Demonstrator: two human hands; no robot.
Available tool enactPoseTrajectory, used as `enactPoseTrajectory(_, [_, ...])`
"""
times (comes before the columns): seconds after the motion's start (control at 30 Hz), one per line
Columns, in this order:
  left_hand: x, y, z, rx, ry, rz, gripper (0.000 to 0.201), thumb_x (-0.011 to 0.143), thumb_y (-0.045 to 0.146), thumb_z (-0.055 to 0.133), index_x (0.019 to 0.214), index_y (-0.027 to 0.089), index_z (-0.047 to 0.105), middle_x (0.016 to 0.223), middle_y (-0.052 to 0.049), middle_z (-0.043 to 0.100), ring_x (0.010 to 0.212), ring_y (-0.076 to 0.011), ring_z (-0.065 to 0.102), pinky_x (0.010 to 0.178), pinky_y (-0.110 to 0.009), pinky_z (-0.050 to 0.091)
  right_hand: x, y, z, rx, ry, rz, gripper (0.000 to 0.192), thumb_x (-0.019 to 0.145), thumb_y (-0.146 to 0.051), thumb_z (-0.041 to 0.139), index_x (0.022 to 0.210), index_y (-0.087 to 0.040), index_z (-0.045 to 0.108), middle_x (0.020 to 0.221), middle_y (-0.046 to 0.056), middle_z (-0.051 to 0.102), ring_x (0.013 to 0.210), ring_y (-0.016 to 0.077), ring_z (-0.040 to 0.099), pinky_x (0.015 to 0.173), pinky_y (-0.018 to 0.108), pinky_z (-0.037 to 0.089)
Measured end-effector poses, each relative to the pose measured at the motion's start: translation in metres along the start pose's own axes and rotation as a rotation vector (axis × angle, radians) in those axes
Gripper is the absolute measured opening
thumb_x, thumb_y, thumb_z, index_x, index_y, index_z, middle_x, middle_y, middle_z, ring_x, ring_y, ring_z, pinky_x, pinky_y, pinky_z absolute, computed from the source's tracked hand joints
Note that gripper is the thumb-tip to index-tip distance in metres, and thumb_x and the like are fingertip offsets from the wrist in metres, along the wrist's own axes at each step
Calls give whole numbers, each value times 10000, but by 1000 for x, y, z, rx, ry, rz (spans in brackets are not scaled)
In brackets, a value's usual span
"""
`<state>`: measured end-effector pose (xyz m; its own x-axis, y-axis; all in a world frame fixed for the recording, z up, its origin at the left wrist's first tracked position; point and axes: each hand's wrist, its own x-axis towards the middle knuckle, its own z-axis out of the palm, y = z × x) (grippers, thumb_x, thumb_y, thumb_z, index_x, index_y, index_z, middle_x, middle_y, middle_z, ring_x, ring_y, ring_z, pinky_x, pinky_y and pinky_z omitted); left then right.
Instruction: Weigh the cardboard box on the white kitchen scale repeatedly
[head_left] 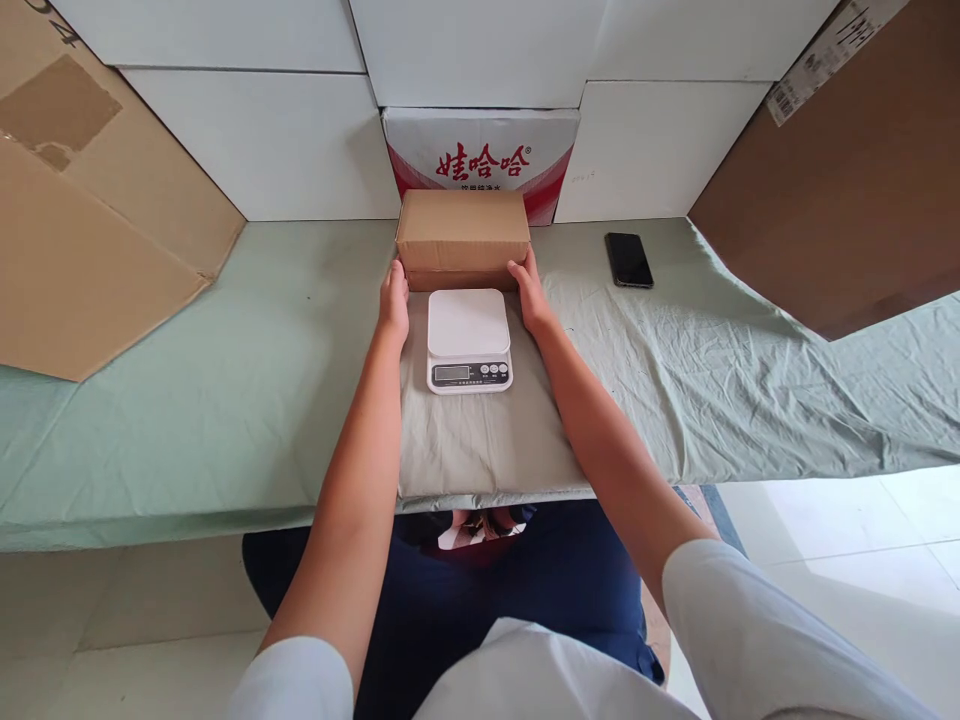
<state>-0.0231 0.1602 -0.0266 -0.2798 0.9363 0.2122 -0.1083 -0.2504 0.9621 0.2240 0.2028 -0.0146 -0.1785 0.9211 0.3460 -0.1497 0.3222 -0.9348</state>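
While left hand [394, 300], right hand [529, 297] flank box [463, 235], fingertips hidden.

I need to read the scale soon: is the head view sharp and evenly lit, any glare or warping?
Head view: sharp, soft even light; the kitchen scale shows no glare, but its display digits are too small to read; wide-angle bending at edges; bright sun patch on the floor.
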Motion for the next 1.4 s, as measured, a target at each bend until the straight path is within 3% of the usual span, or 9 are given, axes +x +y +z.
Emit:
enactPoseTrajectory(0.23, [-2, -2, 1, 5, -7, 53, 810, 818, 840, 513, 1301, 203, 641, 1540, -142, 572, 1529, -287, 435, 1271, -413, 340, -3, -8, 7, -59, 20, 32, 795, 795, -582, 513, 1504, -285, 309, 1663, 3, 384, 1586, 239, 289, 1375, 450, 186])
enactPoseTrajectory(0.43, [-7, 2, 0, 17, -14, 71, 843, 828, 817, 527, 1414, 211, 560, 1624, -142, 476, 1562, -264, 383, 1308, -445, 265, 2, -15, 8, -30, 36, -2, 812, 754, -606, 546, 1485, -331, 325, 1678, -41, 347, 1599, 243, 253, 1384, 473, 162])
enactPoseTrajectory(0.6, [-17, 19, -3, 63, -1, 151, 954, 807, 839, 531, 1515, 202, 475, 1687, -132, 375, 1612, -262, 272, 1330, -429, 204, 2, -44, 6, -75, -32, -99, 843, 786, -692, 536, 1522, -365, 287, 1710, -57, 278, 1634, 253, 168, 1384, 512, 129])
enactPoseTrajectory(0.77, [-54, 43, -2, 50, -27, 237, 912, 843, 813, 506, 1538, 225, 459, 1688, -115, 380, 1601, -260, 301, 1326, -411, 233, -39, -77, 3, -110, -95, -139, 876, 811, -664, 585, 1557, -380, 225, 1746, -72, 173, 1655, 249, 94, 1392, 499, 94])
enactPoseTrajectory(1.0, [-118, 50, -5, 67, -50, 243, 906, 845, 789, 513, 1517, 183, 493, 1635, -150, 453, 1596, -306, 308, 1325, -454, 246, -109, -93, 5, -57, -114, 8, 827, 849, -521, 537, 1579, -381, 174, 1741, -66, 184, 1634, 240, 160, 1390, 514, 119])
enactPoseTrajectory(1.17, [-140, 51, -8, 110, -28, 176, 909, 872, 762, 489, 1556, 166, 436, 1670, -157, 397, 1601, -301, 295, 1326, -467, 237, -117, -94, 7, -19, -129, 52, 797, 841, -442, 519, 1572, -372, 211, 1716, -65, 266, 1616, 240, 205, 1385, 509, 158])
enactPoseTrajectory(1.3, [-143, 48, -12, 145, -6, 180, 931, 875, 771, 462, 1574, 159, 402, 1684, -160, 370, 1599, -293, 299, 1325, -457, 240, -118, -90, 9, 1, -111, 61, 800, 817, -389, 541, 1559, -365, 241, 1729, -71, 226, 1625, 243, 184, 1388, 497, 136])
enactPoseTrajectory(1.4, [-141, 45, -13, 146, -1, 184, 941, 881, 761, 468, 1587, 146, 376, 1696, -165, 344, 1603, -283, 289, 1322, -431, 254, -119, -88, 9, -4, -102, 46, 767, 824, -391, 539, 1543, -343, 279, 1702, -41, 286, 1607, 245, 220, 1384, 489, 154])
